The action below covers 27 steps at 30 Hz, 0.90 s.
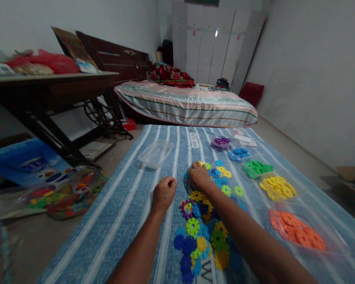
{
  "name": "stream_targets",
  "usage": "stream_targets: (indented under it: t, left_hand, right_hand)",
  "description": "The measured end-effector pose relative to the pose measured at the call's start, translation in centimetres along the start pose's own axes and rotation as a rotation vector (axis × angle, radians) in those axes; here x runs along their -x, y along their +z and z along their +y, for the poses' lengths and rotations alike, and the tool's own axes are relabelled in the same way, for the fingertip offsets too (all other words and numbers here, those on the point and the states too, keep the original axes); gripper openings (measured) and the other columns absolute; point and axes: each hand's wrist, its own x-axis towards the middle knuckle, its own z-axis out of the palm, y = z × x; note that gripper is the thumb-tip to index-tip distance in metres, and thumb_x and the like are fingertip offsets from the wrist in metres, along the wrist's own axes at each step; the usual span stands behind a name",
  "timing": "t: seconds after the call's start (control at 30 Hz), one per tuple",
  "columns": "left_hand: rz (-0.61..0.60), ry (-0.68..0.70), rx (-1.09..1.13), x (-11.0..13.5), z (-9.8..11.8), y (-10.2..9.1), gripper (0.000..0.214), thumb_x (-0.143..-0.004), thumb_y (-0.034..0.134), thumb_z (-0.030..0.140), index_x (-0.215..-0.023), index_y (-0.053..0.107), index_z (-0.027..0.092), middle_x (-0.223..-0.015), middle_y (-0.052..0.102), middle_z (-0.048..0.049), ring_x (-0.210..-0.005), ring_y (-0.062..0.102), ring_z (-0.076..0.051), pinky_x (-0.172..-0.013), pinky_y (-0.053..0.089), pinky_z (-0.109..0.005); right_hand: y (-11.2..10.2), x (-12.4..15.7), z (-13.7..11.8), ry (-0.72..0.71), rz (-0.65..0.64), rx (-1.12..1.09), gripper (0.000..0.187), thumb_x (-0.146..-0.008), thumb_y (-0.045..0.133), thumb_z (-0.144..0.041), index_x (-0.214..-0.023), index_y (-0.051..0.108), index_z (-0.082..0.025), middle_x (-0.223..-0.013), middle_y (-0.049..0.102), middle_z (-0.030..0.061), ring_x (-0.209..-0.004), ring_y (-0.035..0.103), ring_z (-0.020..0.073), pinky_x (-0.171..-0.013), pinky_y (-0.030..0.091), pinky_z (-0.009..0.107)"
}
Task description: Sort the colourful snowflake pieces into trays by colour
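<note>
Loose notched plastic discs [193,226] in yellow, blue, lime green and purple lie spread over the striped cloth. My right hand [198,175] reaches to the far left side of this spread, its fingers bent down among the discs. A teal disc [186,174] shows just left of it, and whatever is under the fingertips is hidden. To the left, my left hand [165,191] hovers or rests over bare cloth with fingers curled in; its grip is hidden from view. Beyond it stands a clear plastic box [156,154] with nothing visible inside.
Along the right side are clear containers of sorted discs: purple [221,143], blue [239,154], green [258,168], yellow [278,187] and orange [297,230]. White cards [245,139] lie at the far right. A bed [183,102] and a sewing-machine table [56,77] stand beyond.
</note>
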Motion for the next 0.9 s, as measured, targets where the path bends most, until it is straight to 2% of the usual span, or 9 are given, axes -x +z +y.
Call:
stream_targets:
  t: [0.27, 0.37, 0.47, 0.57, 0.63, 0.7, 0.8, 0.9]
  left_hand:
    - [-0.001, 0.005, -0.012, -0.1, 0.2, -0.1, 0.016, -0.081, 0.052, 0.030, -0.076, 0.065, 0.021, -0.081, 0.068, -0.0013, -0.076, 0.063, -0.016, -0.074, 0.047, -0.026]
    - [-0.003, 0.011, -0.006, -0.2, 0.2, -0.1, 0.018, -0.081, 0.051, 0.030, -0.075, 0.064, 0.021, -0.080, 0.067, -0.0016, -0.076, 0.063, -0.016, -0.073, 0.047, -0.026]
    - [-0.007, 0.008, -0.010, -0.2, 0.1, -0.1, 0.018, -0.081, 0.051, 0.031, -0.074, 0.064, 0.021, -0.079, 0.068, -0.0016, -0.076, 0.063, -0.017, -0.072, 0.046, -0.027]
    - [-0.005, 0.000, -0.019, -0.2, 0.1, 0.0, 0.017, -0.080, 0.051, 0.031, -0.075, 0.064, 0.022, -0.080, 0.069, -0.0015, -0.076, 0.063, -0.017, -0.072, 0.046, -0.026]
    - [0.005, -0.001, -0.026, -0.2, 0.1, 0.0, 0.017, -0.079, 0.051, 0.031, -0.075, 0.065, 0.022, -0.081, 0.069, -0.0017, -0.077, 0.064, -0.017, -0.073, 0.046, -0.026]
    - [0.011, -0.001, -0.027, -0.2, 0.2, -0.1, 0.017, -0.079, 0.052, 0.031, -0.075, 0.065, 0.022, -0.082, 0.070, -0.0018, -0.077, 0.064, -0.017, -0.074, 0.047, -0.026]
    - [0.022, 0.000, -0.019, -0.3, 0.2, -0.1, 0.017, -0.078, 0.052, 0.031, -0.075, 0.066, 0.023, -0.082, 0.070, -0.0014, -0.076, 0.064, -0.017, -0.075, 0.047, -0.026]
    - [0.027, 0.005, -0.014, -0.5, 0.1, -0.1, 0.017, -0.078, 0.052, 0.033, -0.074, 0.066, 0.023, -0.081, 0.071, -0.0011, -0.076, 0.064, -0.017, -0.075, 0.048, -0.026]
  right_hand:
    - [-1.5, 2.7, 0.1, -0.056, 0.036, 0.004, 0.021, -0.090, 0.049, -0.017, -0.087, 0.070, -0.014, -0.096, 0.067, 0.0085, -0.097, 0.053, 0.0230, -0.084, 0.037, 0.033]
    - [-2.6, 3.9, 1.1, -0.050, 0.046, 0.012, 0.020, -0.090, 0.050, -0.016, -0.084, 0.070, -0.017, -0.093, 0.068, 0.0066, -0.092, 0.055, 0.0207, -0.084, 0.035, 0.032]
    - [-4.3, 5.0, 4.0, 0.026, 0.076, 0.049, 0.025, -0.091, 0.047, -0.014, -0.081, 0.069, -0.017, -0.090, 0.069, 0.0063, -0.089, 0.056, 0.0194, -0.084, 0.033, 0.031]
    - [-6.4, 5.9, 8.7, 0.158, 0.112, 0.111, 0.028, -0.090, 0.044, -0.011, -0.080, 0.069, -0.013, -0.089, 0.068, 0.0125, -0.085, 0.056, 0.0218, -0.081, 0.032, 0.035]
    - [-7.7, 6.6, 11.8, 0.344, 0.159, 0.213, 0.028, -0.091, 0.043, -0.013, -0.081, 0.069, -0.013, -0.089, 0.067, 0.0138, -0.085, 0.057, 0.0232, -0.080, 0.032, 0.036]
    - [-8.4, 7.4, 14.1, 0.529, 0.215, 0.278, 0.025, -0.090, 0.045, -0.016, -0.091, 0.069, -0.011, -0.092, 0.067, 0.0167, -0.086, 0.058, 0.0260, -0.078, 0.033, 0.037]
    - [-7.5, 8.9, 15.0, 0.594, 0.256, 0.207, 0.027, -0.089, 0.049, -0.023, -0.104, 0.068, -0.012, -0.097, 0.068, 0.0163, -0.090, 0.059, 0.0270, -0.077, 0.036, 0.035]
    - [-4.3, 10.4, 13.7, 0.544, 0.247, -0.020, 0.028, -0.090, 0.049, -0.027, -0.108, 0.069, -0.017, -0.103, 0.070, 0.0122, -0.094, 0.062, 0.0240, -0.078, 0.041, 0.031]
